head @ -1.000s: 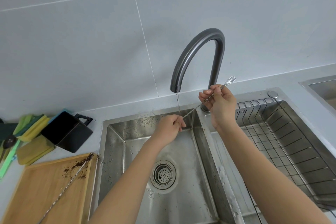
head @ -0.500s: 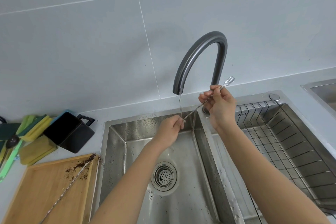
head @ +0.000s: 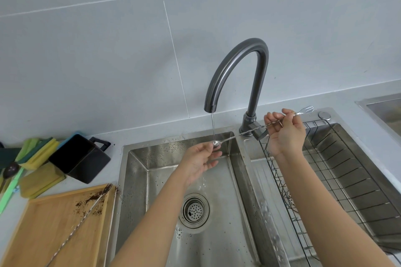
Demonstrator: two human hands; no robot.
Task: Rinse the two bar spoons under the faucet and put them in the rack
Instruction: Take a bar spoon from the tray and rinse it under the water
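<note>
So from the head cam, the bar spoon [head: 249, 132] being rinsed is stretched almost level across the divider between the two basins, its long axis running from the left basin up toward the back right corner of the sink [head: 134, 180]. The bowl end sits right under the thin stream from the faucet [head: 236, 67], and the fork end pokes out past the right hand [head: 284, 134], which has its fingertips pinched closed on the twisted shaft near that end. The left hand [head: 199, 160] is loosely cupped, palm up and fingers half open, with its fingertips touching the bowl end more than really gripping it. The rack [head: 325, 180] is in the right basin directly below the right hand, so I'd guess that hand takes it down there once rinsing is done. The second bar spoon [head: 84, 219] lies diagonally on the wooden tray [head: 43, 230] on the counter left of the sink, nearer the left hand, with dark grounds around it, so it looks unrinsed.
</note>
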